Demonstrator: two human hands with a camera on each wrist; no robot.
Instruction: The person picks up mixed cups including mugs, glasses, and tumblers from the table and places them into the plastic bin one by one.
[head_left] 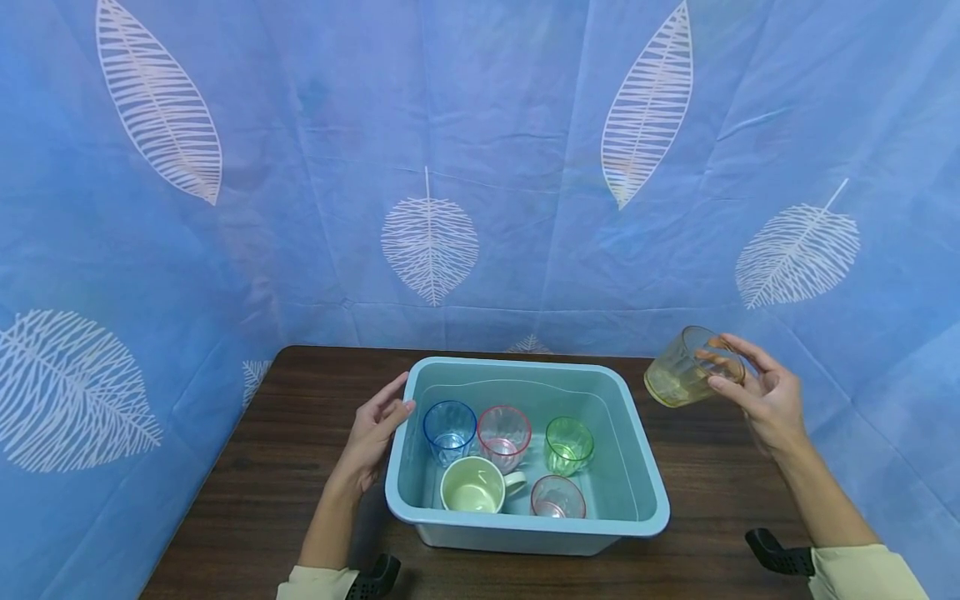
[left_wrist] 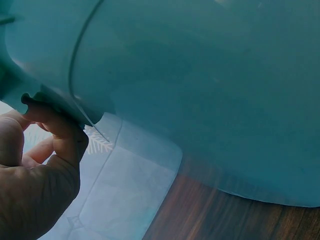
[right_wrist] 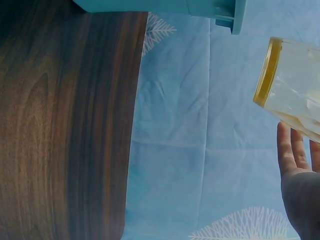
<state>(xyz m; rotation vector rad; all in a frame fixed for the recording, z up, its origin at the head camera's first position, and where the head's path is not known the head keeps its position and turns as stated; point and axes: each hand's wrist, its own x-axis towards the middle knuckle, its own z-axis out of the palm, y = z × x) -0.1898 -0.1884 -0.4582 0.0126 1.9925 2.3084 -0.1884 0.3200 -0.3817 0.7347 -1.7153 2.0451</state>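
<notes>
In the head view my left hand (head_left: 375,432) grips the left rim of a light blue-green plastic tub (head_left: 651,467). The left wrist view shows the curled fingers of that hand (left_wrist: 47,180) at the tub's rim, beside its outer wall (left_wrist: 200,100). To the right of the tub, my right hand (head_left: 767,402) holds a yellow-tinted clear glass (head_left: 677,372) above the table, tilted with its base toward the tub. Inside the tub stand a blue glass (head_left: 450,442), a red-rimmed glass (head_left: 505,442), a green glass (head_left: 568,446), a pale green mug (head_left: 474,490) and a pinkish glass (head_left: 558,498).
A dark wooden table (head_left: 292,417) carries the tub near its middle. Behind and beside it hangs a blue cloth (head_left: 510,100) with white leaf prints. The table's right part (right_wrist: 75,125) and back edge show in the right wrist view.
</notes>
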